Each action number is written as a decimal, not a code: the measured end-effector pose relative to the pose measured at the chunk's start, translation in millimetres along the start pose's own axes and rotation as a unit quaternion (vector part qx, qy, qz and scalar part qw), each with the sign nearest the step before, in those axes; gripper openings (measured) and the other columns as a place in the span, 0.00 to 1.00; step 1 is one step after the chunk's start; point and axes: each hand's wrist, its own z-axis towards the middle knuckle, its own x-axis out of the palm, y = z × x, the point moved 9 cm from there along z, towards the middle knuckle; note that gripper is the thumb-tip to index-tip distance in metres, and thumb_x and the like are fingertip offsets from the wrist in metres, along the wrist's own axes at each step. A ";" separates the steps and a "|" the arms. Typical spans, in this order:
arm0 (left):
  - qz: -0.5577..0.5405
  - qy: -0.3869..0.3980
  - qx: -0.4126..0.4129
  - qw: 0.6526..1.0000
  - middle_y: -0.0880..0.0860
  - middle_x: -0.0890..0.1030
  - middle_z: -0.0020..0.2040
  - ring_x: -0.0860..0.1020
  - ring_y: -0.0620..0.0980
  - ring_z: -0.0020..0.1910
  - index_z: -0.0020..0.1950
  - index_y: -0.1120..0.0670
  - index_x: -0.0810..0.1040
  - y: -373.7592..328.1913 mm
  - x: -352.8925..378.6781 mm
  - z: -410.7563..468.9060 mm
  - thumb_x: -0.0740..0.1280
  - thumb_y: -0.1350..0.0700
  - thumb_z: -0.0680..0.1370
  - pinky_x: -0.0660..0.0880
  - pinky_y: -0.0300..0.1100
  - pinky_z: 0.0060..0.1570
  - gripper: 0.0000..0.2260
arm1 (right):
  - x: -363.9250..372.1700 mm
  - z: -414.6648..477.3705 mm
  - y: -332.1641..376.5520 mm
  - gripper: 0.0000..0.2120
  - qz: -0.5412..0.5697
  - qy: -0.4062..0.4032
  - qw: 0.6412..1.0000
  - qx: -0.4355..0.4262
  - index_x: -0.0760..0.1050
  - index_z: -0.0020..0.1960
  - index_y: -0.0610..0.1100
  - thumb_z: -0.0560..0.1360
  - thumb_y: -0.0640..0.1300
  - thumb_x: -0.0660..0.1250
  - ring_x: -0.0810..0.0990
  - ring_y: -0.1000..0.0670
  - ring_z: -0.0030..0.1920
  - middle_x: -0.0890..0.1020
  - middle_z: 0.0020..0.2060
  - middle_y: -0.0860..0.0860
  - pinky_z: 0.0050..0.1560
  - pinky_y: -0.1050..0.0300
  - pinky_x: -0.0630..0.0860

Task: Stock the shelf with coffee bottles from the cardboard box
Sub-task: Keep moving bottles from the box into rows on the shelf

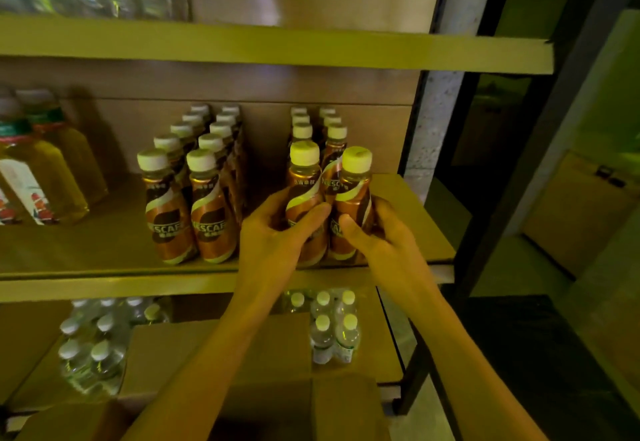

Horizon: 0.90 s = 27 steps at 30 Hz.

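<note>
Two brown coffee bottles with white caps stand at the front of the middle shelf (104, 243). My left hand (273, 236) grips the left coffee bottle (304, 184). My right hand (377, 232) grips the right coffee bottle (353, 191). Both bottles are upright, side by side, at the head of two rows of like bottles (318, 125) that run to the back. Two more rows of coffee bottles (190, 198) stand to the left. An open cardboard box (221, 347) lies below my forearms; its contents are hidden.
Tall bottles of yellow drink (45, 177) stand at the shelf's far left. Packs of clear water bottles (93, 347) (332, 326) sit on the lower shelf. A dark post (433, 163) bounds the shelf on the right. An upper shelf edge (277, 49) hangs overhead.
</note>
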 end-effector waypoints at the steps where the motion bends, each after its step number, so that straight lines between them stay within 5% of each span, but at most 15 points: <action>1: 0.011 -0.005 -0.001 1.000 0.44 0.86 0.53 0.83 0.41 0.54 0.61 0.49 0.82 4.7 0.3 5.7 0.76 0.53 0.73 0.80 0.40 0.53 0.17 | 0.7 7.6 -5.9 0.19 -0.006 -0.002 1.000 0.006 0.74 0.67 0.53 0.77 0.49 0.70 0.81 0.58 0.59 0.83 0.56 0.59 0.60 0.54 0.79; 7: 0.030 -0.014 -0.039 0.999 0.47 0.85 0.54 0.83 0.43 0.55 0.64 0.49 0.80 36.9 -1.4 20.0 0.75 0.51 0.74 0.79 0.50 0.58 0.19 | 7.8 24.7 -37.6 0.16 -0.023 -0.018 0.998 0.061 0.73 0.64 0.60 0.77 0.53 0.69 0.79 0.59 0.59 0.82 0.55 0.62 0.62 0.53 0.76; 13: 0.066 0.016 -0.046 0.997 0.41 0.84 0.55 0.81 0.36 0.54 0.68 0.44 0.75 44.5 -4.2 16.0 0.76 0.49 0.71 0.80 0.35 0.52 0.26 | 2.4 19.4 -35.5 0.25 -0.087 -0.019 0.994 0.058 0.66 0.70 0.59 0.75 0.55 0.70 0.76 0.72 0.54 0.77 0.54 0.69 0.56 0.67 0.74; 17: 0.120 0.065 -0.063 0.989 0.40 0.81 0.60 0.79 0.34 0.57 0.72 0.42 0.70 52.5 -10.2 15.1 0.79 0.56 0.69 0.77 0.29 0.48 0.35 | -9.0 10.9 -36.4 0.41 -0.204 -0.099 0.972 0.059 0.63 0.74 0.54 0.66 0.61 0.76 0.76 0.55 0.63 0.75 0.64 0.57 0.56 0.57 0.76; 19: 0.135 0.067 -0.070 0.986 0.41 0.81 0.60 0.78 0.37 0.59 0.72 0.43 0.70 53.9 -11.9 16.1 0.79 0.59 0.69 0.75 0.32 0.52 0.35 | -3.9 11.6 -38.5 0.40 -0.234 -0.103 0.966 0.042 0.66 0.70 0.53 0.64 0.63 0.77 0.77 0.52 0.61 0.76 0.62 0.55 0.55 0.54 0.79; 24: 0.193 0.029 -0.052 0.979 0.40 0.80 0.58 0.75 0.31 0.50 0.69 0.45 0.72 46.3 -12.5 12.6 0.80 0.55 0.69 0.69 0.26 0.45 0.31 | 0.3 22.8 -49.7 0.33 -0.190 -0.058 0.978 0.055 0.65 0.71 0.54 0.71 0.47 0.77 0.77 0.56 0.59 0.77 0.55 0.61 0.49 0.67 0.72; 27: 0.219 0.005 -0.033 0.975 0.39 0.79 0.55 0.74 0.29 0.46 0.69 0.45 0.71 45.0 -12.5 8.1 0.79 0.53 0.69 0.67 0.23 0.40 0.31 | 0.9 27.1 -53.1 0.37 -0.142 -0.001 0.987 0.080 0.60 0.76 0.55 0.74 0.41 0.74 0.74 0.58 0.62 0.77 0.64 0.58 0.54 0.66 0.70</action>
